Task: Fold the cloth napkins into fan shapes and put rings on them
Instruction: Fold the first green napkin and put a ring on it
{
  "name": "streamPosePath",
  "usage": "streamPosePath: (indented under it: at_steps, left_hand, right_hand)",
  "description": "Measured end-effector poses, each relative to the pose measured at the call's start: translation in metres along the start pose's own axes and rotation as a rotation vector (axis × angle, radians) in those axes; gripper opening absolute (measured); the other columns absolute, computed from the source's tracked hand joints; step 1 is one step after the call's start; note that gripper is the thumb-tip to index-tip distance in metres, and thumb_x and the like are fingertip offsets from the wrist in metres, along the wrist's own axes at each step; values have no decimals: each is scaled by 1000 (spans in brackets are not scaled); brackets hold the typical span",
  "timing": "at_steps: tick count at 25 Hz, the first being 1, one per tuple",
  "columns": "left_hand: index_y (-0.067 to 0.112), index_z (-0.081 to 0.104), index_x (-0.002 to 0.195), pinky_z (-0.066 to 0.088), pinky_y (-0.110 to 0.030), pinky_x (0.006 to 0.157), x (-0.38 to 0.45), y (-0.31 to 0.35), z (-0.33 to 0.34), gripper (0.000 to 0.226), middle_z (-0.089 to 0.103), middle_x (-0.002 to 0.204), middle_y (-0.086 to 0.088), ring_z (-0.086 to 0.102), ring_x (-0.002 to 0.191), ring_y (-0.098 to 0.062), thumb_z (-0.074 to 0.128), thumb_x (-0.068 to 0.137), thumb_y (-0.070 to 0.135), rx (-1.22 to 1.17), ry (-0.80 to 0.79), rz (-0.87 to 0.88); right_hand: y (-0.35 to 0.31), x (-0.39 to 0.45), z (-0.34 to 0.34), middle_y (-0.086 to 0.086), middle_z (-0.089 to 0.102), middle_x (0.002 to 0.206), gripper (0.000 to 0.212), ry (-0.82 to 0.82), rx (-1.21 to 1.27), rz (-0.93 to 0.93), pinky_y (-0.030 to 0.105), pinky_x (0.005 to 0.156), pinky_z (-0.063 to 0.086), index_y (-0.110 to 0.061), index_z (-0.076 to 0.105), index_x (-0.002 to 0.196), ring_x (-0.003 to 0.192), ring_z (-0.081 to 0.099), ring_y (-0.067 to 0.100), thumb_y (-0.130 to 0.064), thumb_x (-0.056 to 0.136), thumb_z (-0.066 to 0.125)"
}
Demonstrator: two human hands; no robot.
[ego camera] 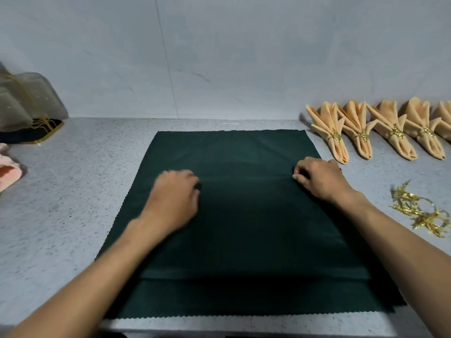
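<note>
Both hands (244, 186) pinch green napkin (244, 228) — mid-fold (left blurred).

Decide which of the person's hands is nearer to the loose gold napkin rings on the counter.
Right. The right hand rests on the green napkin's right side, close to the gold rings; the left hand lies farther away, toward its left side.

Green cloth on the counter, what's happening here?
A person is working on a dark green napkin spread on the speckled counter. Both hands rest on it mid-cloth: the left hand with fingers curled, blurred, and the right hand pinching a crease. A fold line runs near the front edge. Finished peach fan napkins with gold rings stand at right; spare gold rings lie nearby.
</note>
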State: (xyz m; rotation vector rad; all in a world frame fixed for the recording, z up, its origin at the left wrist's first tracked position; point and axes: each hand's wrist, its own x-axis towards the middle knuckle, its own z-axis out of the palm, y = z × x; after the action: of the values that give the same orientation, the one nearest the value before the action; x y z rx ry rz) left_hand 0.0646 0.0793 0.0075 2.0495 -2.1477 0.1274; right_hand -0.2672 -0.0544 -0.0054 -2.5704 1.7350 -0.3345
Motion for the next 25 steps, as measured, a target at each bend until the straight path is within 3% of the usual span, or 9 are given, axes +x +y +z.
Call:
streamPosePath:
  at_steps: [2,4,7,8,10,13,17,21,25]
  left_hand:
    - [14,64,121,37,-47,108,-38,47,-2,54,54,139,-7,52,125,-31,29,93,46,-175,-116,7]
    - [20,39,147,17,-45,120,-69,76,1,53,22,161,0,21,147,-22,27,102,47,-217,-266,-63]
    - [22,5,157,4,-45,122,-93,84,20,67,-7,165,4,-6,151,-18,6,98,53,-118,-307,-102]
    - [21,0,157,3,-46,121,-97,81,29,75,-9,165,2,-8,151,-21,-4,89,53,-72,-262,-75]
    - [19,1,158,4,-47,120,-101,78,38,84,-7,165,-2,-5,151,-26,-9,81,51,4,-214,-40]
    - [28,-2,157,-2,-45,121,-105,79,41,85,-9,164,3,-11,151,-25,-18,78,56,-65,-207,-87]
    - [39,-13,154,-3,-47,121,-122,52,30,72,-16,164,3,-16,149,-30,-8,89,70,-7,-224,-228]
    - [39,-16,153,-4,-46,122,-148,23,16,70,-18,163,-6,-18,148,-35,3,92,67,8,-284,-408]
    - [39,-16,153,-6,-46,122,-153,21,17,69,-19,162,-7,-19,148,-35,6,94,67,-13,-271,-419]
  right_hand:
    - [-9,-9,-7,0,61,105,16,-7,-73,81,40,87,31,-22,61,102,103,57,27,-35,95,57]
    - [-44,-27,-12,7,61,115,26,80,-150,227,46,94,34,-15,56,112,109,54,33,-33,93,56]
    - [-142,-89,2,13,62,120,32,221,129,118,50,96,45,-9,59,116,111,58,38,-24,90,49]
    - [-172,-116,9,10,52,140,41,107,232,57,49,109,37,-11,54,131,130,48,35,-29,97,40]
    - [-203,-148,19,-1,10,164,61,-169,261,44,40,123,2,-23,21,156,152,4,20,-48,103,5]
    - [-176,-160,32,-4,-9,165,73,-163,101,68,42,121,-11,-30,0,157,151,-15,18,-58,92,-16]
    - [-110,-189,32,-4,-1,165,73,-25,-21,264,44,121,0,-31,3,157,152,-2,21,-58,91,-11]
    - [-51,-215,13,-1,-9,165,66,-145,-86,415,41,123,4,-26,-8,157,152,-6,20,-50,95,-13]
    - [-62,-215,7,6,-6,165,66,-135,-85,454,44,123,3,-20,-1,158,152,-7,23,-48,99,-7]
